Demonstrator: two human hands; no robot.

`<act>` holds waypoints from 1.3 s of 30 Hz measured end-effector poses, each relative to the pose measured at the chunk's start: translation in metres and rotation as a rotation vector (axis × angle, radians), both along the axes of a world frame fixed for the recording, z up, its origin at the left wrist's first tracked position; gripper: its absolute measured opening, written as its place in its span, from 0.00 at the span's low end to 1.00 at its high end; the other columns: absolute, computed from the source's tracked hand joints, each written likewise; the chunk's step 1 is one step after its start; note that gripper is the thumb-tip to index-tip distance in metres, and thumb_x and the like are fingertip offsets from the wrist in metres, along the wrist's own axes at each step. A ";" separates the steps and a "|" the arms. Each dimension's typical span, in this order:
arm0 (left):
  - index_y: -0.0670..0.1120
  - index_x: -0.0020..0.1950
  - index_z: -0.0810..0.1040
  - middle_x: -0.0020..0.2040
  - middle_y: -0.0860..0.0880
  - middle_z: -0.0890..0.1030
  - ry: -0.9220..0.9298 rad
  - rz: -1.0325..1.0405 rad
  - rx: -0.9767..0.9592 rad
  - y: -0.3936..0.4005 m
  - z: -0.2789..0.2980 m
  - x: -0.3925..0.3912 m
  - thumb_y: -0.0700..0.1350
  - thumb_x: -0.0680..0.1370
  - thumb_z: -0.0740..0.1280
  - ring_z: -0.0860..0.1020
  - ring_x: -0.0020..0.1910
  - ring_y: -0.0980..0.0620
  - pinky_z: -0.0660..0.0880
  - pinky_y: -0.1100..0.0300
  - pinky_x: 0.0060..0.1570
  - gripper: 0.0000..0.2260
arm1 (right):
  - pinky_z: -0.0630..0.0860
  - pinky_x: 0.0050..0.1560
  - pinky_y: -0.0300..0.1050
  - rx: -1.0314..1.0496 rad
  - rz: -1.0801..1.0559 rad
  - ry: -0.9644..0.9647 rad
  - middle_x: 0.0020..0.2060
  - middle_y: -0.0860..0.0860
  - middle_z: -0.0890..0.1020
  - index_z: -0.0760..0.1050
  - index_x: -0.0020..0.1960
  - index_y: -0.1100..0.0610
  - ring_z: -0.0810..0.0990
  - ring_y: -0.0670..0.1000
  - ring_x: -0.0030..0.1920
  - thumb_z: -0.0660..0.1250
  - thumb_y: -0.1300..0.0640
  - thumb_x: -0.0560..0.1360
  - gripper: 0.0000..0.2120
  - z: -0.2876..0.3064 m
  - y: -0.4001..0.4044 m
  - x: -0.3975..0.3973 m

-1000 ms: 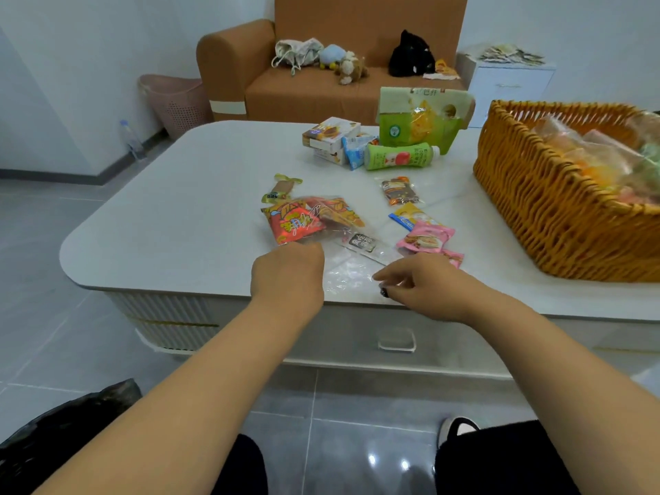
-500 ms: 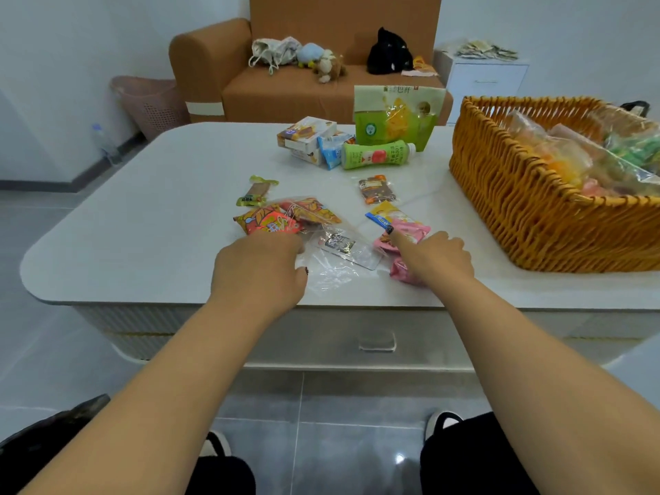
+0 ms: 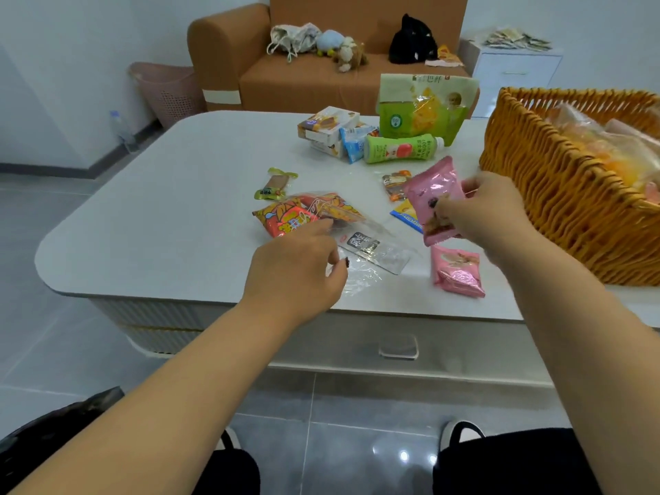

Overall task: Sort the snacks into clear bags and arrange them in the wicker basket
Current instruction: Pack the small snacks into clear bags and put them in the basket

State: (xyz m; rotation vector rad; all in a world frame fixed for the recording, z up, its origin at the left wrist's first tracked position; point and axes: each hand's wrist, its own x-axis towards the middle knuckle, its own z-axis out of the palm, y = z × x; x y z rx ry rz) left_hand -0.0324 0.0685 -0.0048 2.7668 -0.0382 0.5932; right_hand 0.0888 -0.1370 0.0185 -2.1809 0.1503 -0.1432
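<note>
Right hand (image 3: 491, 212) gripped a pink snack packet (image 3: 434, 200), raised above the worktop (image 3: 160, 223) beside the wicker basket (image 3: 557, 216). Left hand (image 3: 296, 273) pinched the clear bag (image 3: 368, 260) at the near edge.

The wicker basket (image 3: 557, 194) stood on the table (image 3: 160, 216) at its right side (bagged snacks inside). A bottle (image 3: 401, 149) lay behind the loose snack packets (image 3: 458, 273), left of the basket.
</note>
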 end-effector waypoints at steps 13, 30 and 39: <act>0.50 0.44 0.78 0.53 0.55 0.80 0.038 0.047 -0.026 0.003 -0.002 0.004 0.52 0.78 0.65 0.77 0.51 0.51 0.69 0.60 0.43 0.08 | 0.78 0.52 0.49 -0.194 -0.133 0.235 0.50 0.58 0.80 0.81 0.41 0.53 0.79 0.59 0.50 0.72 0.53 0.69 0.04 -0.066 -0.011 0.008; 0.48 0.38 0.82 0.39 0.50 0.83 -0.136 0.158 0.057 0.037 -0.006 -0.002 0.49 0.74 0.65 0.80 0.38 0.43 0.72 0.58 0.34 0.10 | 0.81 0.30 0.43 0.790 -0.062 0.279 0.39 0.59 0.84 0.76 0.43 0.65 0.83 0.51 0.30 0.70 0.69 0.71 0.04 0.001 -0.029 -0.031; 0.51 0.45 0.80 0.41 0.55 0.84 0.220 0.099 -1.076 -0.027 0.019 -0.097 0.66 0.64 0.75 0.82 0.42 0.54 0.80 0.55 0.45 0.22 | 0.74 0.39 0.45 0.872 0.297 0.461 0.34 0.59 0.82 0.80 0.39 0.63 0.79 0.54 0.31 0.72 0.69 0.63 0.06 0.002 0.033 -0.133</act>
